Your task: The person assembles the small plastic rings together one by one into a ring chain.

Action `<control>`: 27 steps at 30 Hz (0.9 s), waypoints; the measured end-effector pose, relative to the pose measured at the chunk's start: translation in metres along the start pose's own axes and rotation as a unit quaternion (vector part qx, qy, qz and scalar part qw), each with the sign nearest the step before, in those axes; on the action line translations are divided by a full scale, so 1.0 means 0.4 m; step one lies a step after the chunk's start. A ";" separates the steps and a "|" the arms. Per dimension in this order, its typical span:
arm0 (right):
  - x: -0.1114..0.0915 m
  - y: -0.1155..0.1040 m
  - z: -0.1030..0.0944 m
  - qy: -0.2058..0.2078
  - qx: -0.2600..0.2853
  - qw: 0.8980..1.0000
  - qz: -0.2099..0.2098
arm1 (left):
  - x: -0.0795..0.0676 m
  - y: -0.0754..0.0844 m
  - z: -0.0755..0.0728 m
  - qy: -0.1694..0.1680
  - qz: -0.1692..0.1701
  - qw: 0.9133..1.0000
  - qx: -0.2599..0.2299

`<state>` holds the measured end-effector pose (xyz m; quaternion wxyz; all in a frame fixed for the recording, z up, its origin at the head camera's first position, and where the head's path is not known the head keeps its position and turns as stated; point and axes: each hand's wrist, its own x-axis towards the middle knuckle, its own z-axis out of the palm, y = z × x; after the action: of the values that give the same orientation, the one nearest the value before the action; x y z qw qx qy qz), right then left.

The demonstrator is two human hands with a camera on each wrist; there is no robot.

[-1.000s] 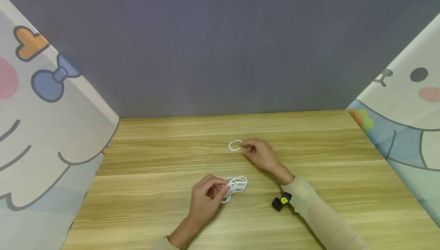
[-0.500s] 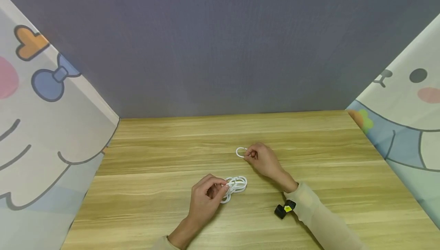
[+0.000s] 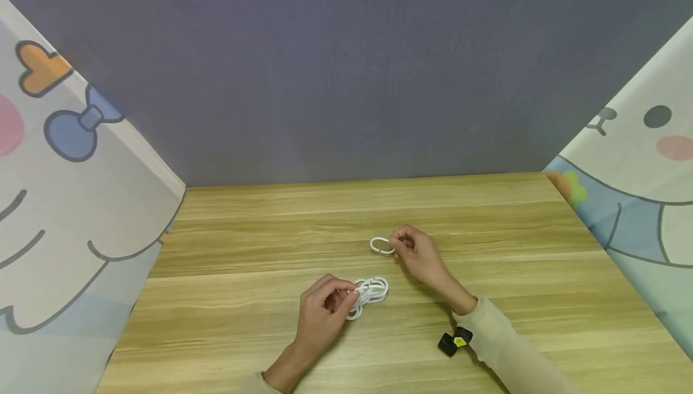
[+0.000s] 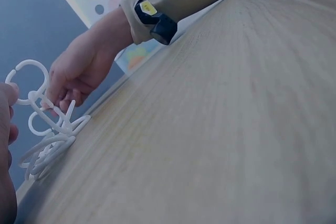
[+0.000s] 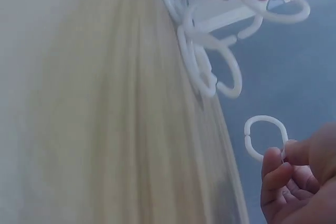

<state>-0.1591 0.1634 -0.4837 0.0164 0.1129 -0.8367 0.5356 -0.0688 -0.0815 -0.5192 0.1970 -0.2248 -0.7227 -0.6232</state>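
Observation:
My left hand (image 3: pixel 322 316) pinches one white plastic ring of a linked bunch between thumb and index finger. The rest of the bunch of white oval rings (image 3: pixel 385 289) hangs and lies by the fingertips, low over the wooden table. Each ring seems to have a small split, plain in the right wrist view on several rings (image 5: pixel 236 80). Farther forward, my right hand (image 3: pixel 419 255) pinches a separate white ring (image 3: pixel 371 245) by its right end. The split of this ring (image 5: pixel 268 117) faces away from the right fingers. In the left wrist view, bunch rings (image 4: pixel 47 153) touch the tabletop.
The wood-grained table (image 3: pixel 243 231) meets a grey-blue wall (image 3: pixel 346 81) at its back edge. Cartoon-printed panels (image 3: pixel 70 201) flank both sides. A small black camera (image 3: pixel 448 344) juts from the right sleeve.
The right hand has drawn slightly nearer and turned the single ring, after first touching it farther forward. The left hand and the bunch have hardly moved.

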 end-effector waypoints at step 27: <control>-0.116 -0.145 -0.001 -0.063 0.189 0.980 -0.027 | 0.003 0.004 0.000 0.006 0.000 1.000 0.015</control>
<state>-0.1021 0.1485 -0.4388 -0.0436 0.1700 -0.7165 0.6751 -0.0691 -0.0810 -0.5171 0.2047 -0.2182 -0.7310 -0.6132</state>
